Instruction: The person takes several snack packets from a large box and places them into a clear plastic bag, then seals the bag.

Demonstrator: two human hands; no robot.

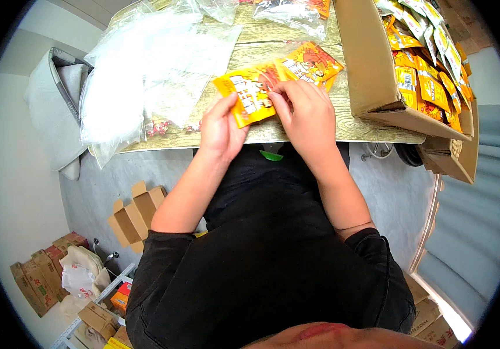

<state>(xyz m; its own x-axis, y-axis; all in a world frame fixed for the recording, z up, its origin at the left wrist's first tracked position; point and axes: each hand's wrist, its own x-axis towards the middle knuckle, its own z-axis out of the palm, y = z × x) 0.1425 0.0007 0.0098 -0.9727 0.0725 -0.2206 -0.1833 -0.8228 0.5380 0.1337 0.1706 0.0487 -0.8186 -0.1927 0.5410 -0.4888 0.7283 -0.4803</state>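
Packet [249,88], orange, spans between the hands: the left hand [221,131] pinches its left edge, the right hand [308,111] touches its right side, grip partly hidden and hard to judge. Further packets [315,60] lie just beyond the right hand, the nearer one.

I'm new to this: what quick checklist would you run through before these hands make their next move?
1. Left hand holding the yellow packet: ok.
2. Right hand at the packet's right side: ok; whether its fingers grip it: cannot tell.
3. Packet's seal intact all round: cannot tell, the hands cover parts of it.
4. Orange packets lying on the table, just beyond the right hand: ok.
5. Clear plastic bags on the table to the left: ok.
6. Cardboard box at the right open, its packets showing: ok.
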